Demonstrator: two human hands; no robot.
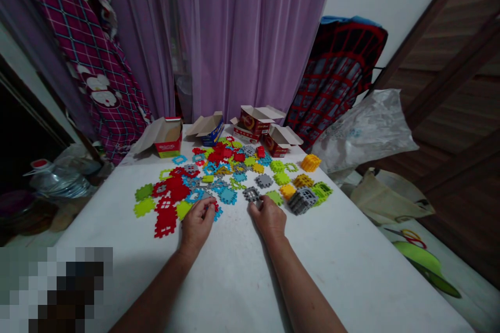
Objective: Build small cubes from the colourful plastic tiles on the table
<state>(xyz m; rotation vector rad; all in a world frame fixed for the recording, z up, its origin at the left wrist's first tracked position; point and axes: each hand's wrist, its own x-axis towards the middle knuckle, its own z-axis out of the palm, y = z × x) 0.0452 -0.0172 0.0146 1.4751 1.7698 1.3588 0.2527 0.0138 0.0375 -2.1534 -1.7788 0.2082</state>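
My right hand [270, 218] is at the middle of the white table, fingers curled down on a grey interlocking tile with window openings [251, 194]. A lime green tile [275, 197] lies right beside its knuckles. My left hand [198, 222] rests at the near edge of the scattered tiles with fingers bent in toward the thumb; what they hold, if anything, is hidden. Small red and blue tile parts show just beyond its fingertips. Left of it lie a red tile [165, 222] and a lime tile [144, 207].
Right of my right hand stand stacks of grey tiles [302, 201], green tiles [322, 193] and orange tiles [311, 162]. Opened boxes, a red one [171, 138] and a blue one [212, 131] among them, line the far edge. Scissors [410, 237] lie below the table's right side.
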